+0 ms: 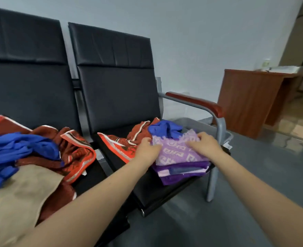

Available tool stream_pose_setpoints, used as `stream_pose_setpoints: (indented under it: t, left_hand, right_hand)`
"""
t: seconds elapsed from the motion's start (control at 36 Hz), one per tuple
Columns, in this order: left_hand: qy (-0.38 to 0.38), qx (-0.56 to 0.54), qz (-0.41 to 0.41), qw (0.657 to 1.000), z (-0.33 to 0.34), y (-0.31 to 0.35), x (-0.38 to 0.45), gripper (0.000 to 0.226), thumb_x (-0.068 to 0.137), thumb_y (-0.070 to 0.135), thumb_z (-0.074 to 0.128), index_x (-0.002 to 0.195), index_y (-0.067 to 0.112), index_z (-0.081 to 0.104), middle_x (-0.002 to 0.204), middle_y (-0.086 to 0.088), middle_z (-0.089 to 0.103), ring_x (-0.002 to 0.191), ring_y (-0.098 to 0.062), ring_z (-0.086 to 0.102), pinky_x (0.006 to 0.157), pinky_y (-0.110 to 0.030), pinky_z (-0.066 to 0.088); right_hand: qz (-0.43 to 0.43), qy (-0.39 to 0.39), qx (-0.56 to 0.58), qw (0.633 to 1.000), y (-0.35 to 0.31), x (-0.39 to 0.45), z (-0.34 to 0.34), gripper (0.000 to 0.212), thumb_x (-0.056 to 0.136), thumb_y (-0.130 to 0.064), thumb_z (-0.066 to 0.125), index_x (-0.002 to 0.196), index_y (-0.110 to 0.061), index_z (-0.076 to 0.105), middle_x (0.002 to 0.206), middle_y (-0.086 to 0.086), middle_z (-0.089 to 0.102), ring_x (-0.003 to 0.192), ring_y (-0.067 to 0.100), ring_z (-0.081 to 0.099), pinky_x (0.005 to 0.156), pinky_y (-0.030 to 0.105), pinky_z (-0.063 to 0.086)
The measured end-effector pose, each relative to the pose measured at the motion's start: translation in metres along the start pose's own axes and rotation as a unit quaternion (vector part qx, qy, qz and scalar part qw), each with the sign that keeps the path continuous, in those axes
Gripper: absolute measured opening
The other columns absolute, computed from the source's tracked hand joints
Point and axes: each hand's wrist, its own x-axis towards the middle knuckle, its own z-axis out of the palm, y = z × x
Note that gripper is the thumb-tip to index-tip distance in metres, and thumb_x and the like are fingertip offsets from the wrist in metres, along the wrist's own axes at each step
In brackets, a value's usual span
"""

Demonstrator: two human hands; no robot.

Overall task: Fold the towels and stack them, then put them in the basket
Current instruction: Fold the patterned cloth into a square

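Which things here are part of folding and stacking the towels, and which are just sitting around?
Part of the job:
- purple folded stack
- blue cloth
- red patterned towel
- left-seat pile
- grey basket

Just lying about:
- wooden desk
- papers
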Motion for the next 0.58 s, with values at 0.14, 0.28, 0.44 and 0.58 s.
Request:
stream_pose_setpoints:
  t: [0.14,0.28,0.44,0.58]
  left_hand:
    - [-0.004,0.034,-0.068,0.997,0.036,-0.026,0.015,0.076,0.075,0.043,0.049,0.144,0.015,0.036,0.14,-0.016,0.048,0.124,-0.034,0.049,0.107,-0.039,0.039]
    - [0.021,0.071,-0.038,0.997,0.055,-0.029,0.014,0.057,0.099,0.028,0.04,0.15,0.012,0.022,0.144,-0.024,0.04,0.129,-0.039,0.043,0.107,-0.039,0.035]
    - [-0.021,0.034,-0.018,0.999,0.063,-0.024,0.009,0.049,0.1,0.027,0.039,0.146,0.014,0.031,0.142,-0.019,0.042,0.128,-0.035,0.044,0.107,-0.037,0.036]
    - [0.009,0.038,0.026,0.999,0.032,-0.039,0.014,0.025,0.099,0.021,0.042,0.118,0.014,0.057,0.111,-0.005,0.057,0.11,-0.025,0.055,0.096,-0.03,0.042]
  right_hand:
    - [0.065,-0.091,0.167,0.98,0.037,0.004,0.027,0.055,0.082,-0.045,0.072,0.123,-0.01,0.064,0.12,0.007,0.066,0.102,0.023,0.062,0.091,0.032,0.048]
    - [0.06,-0.053,0.188,0.979,0.047,0.011,0.03,0.046,0.083,-0.043,0.072,0.113,-0.009,0.066,0.107,0.007,0.067,0.094,0.023,0.062,0.082,0.032,0.048]
    - [-0.057,0.135,-0.134,0.98,0.037,0.01,0.017,0.057,0.086,-0.046,0.064,0.132,-0.014,0.051,0.129,0.012,0.055,0.12,0.032,0.051,0.096,0.041,0.042]
    - [-0.249,0.055,-0.083,0.963,0.024,-0.005,0.041,0.053,0.091,-0.057,0.042,0.119,-0.018,0.067,0.118,-0.001,0.066,0.109,0.021,0.059,0.097,0.038,0.043]
